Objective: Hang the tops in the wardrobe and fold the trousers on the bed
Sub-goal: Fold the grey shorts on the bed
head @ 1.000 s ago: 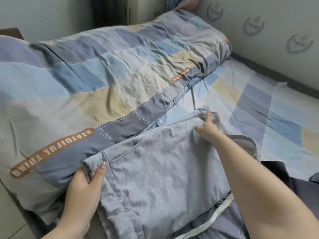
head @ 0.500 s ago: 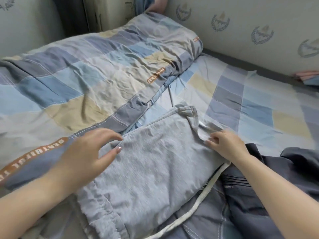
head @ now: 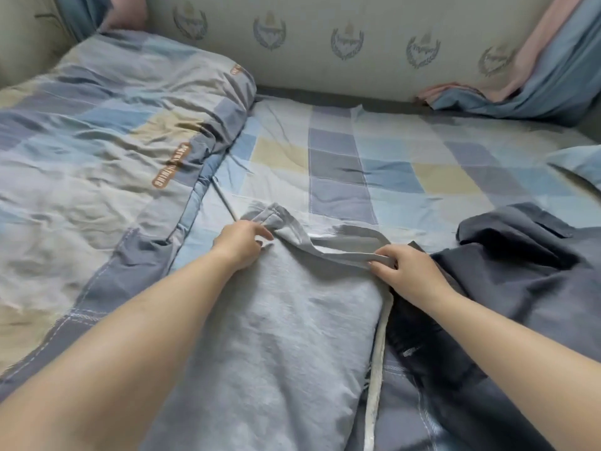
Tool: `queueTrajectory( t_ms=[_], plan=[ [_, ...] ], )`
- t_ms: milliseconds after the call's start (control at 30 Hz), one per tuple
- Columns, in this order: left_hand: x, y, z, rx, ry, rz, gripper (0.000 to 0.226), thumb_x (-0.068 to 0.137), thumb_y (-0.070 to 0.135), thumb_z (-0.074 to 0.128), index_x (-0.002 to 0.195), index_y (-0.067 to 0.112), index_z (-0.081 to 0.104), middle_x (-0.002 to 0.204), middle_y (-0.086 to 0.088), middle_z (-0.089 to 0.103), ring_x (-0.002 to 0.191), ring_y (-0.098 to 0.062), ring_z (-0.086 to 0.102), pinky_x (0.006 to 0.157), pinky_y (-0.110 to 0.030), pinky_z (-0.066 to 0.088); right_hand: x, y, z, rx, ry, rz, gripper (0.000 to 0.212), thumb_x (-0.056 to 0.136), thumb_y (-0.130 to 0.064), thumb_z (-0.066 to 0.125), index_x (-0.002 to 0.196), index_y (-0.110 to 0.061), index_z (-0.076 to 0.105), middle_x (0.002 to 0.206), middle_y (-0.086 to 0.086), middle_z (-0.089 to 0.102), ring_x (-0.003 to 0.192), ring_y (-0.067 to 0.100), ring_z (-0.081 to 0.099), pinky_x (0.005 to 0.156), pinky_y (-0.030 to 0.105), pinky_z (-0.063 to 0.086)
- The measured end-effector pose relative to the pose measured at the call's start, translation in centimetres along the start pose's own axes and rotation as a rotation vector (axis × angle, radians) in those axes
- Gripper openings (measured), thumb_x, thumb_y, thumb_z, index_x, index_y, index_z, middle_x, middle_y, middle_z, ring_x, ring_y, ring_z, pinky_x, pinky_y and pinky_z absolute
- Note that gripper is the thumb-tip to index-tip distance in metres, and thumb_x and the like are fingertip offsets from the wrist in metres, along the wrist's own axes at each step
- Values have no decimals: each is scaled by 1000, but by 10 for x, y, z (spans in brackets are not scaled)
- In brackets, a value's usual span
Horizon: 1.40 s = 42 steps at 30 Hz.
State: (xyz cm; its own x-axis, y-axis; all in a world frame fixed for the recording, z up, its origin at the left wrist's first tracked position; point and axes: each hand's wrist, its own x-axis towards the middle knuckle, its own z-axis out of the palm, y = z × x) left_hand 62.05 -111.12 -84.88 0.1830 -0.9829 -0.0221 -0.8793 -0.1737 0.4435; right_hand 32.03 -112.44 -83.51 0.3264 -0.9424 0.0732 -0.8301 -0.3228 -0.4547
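a: where are the light grey cotton trousers [head: 276, 346]?
b: flat on the checked blue bed sheet [head: 390, 164], beneath both forearms.
a: and the grip?
b: left hand [head: 239, 244] and right hand [head: 408, 275] each pinch the far hem; dark navy garment [head: 507, 275] lies just right.

Head camera looks forward and down, seemingly close over the bed [head: 341, 164].

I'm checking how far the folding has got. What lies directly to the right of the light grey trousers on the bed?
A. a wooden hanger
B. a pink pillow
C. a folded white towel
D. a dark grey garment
D: a dark grey garment lies crumpled against the right edge of the light grey trousers, beside the right hand.
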Motion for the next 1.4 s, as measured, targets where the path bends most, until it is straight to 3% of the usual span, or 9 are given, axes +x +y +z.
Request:
queueTrajectory(
  t_ms=[100, 267, 467, 567, 700, 933, 1133, 1300, 1400],
  plan=[
    [19, -9, 19, 53, 37, -58, 33, 90, 20, 53, 108, 44, 68, 138, 8, 51, 129, -28, 41, 106, -36, 37, 5, 4, 5, 105, 89, 48, 18, 90, -35, 59, 86, -22, 71, 68, -14, 57, 69, 6, 52, 59, 20, 33],
    [43, -10, 17, -165, 258, 35, 41, 81, -3, 51, 109, 17, 73, 120, -8, 67, 115, -28, 58, 102, -29, 41, 26, 8, -3, 254, 276, 79, 16, 91, -33, 60, 77, -29, 67, 64, -19, 61, 67, -5, 55, 60, 6, 38],
    [38, -23, 18, 114, 325, -56, 32, 90, 14, 54, 118, 24, 67, 133, -5, 54, 123, -34, 43, 100, -43, 34, 50, 2, 10, 66, 158, 228, 24, 91, -24, 59, 113, -18, 67, 115, 4, 64, 111, 20, 56, 89, 26, 39],
    [26, -1, 16, 161, 391, 247, 39, 86, 13, 56, 124, 18, 62, 139, -11, 50, 129, -33, 42, 104, -47, 33, 42, -18, 18, -75, 267, 35, 37, 91, -25, 56, 128, -21, 57, 139, 7, 45, 132, 23, 38, 108, 35, 25],
    [-1, 20, 44, 230, 8, 369, 55, 98, 35, 38, 148, 17, 29, 155, -8, 28, 144, -23, 24, 116, -41, 19, 12, -51, 65, -343, -16, -274, 54, 93, -50, 42, 142, -29, 39, 155, 2, 27, 145, 19, 16, 114, 52, 1],
    [-8, -50, 35, 508, -98, 125, 80, 82, 75, 7, 151, 34, 8, 161, -6, 5, 148, -21, 5, 118, -45, 7, 36, -2, 67, -571, -219, 12, 77, 86, -74, 13, 151, -33, 7, 161, -3, 5, 147, 16, 1, 113, 57, -5],
    [-53, -58, -5, 684, -204, 117, 69, 92, 65, 25, 151, 31, 12, 160, -11, 7, 147, -27, 10, 117, -43, 14, 11, -41, 53, -590, -170, -51, 65, 95, -57, 30, 151, -28, 16, 160, 2, 10, 147, 19, 4, 114, 57, -1],
    [-145, -66, -54, 648, -247, 527, 56, 91, 19, 45, 146, 29, 34, 155, -9, 26, 138, -24, 34, 110, -33, 29, -102, -96, 50, -338, -17, -562, 65, 72, -30, 75, 133, -20, 54, 143, 9, 47, 135, 28, 41, 106, 62, 26],
    [-213, -83, -80, 739, -486, 667, 58, 96, 13, 33, 148, 38, 22, 159, 3, 18, 145, -15, 19, 116, -33, 16, -171, -111, 52, -281, -44, -791, 63, 61, -25, 74, 123, -21, 63, 134, 7, 57, 126, 28, 52, 99, 63, 37]
  ],
)
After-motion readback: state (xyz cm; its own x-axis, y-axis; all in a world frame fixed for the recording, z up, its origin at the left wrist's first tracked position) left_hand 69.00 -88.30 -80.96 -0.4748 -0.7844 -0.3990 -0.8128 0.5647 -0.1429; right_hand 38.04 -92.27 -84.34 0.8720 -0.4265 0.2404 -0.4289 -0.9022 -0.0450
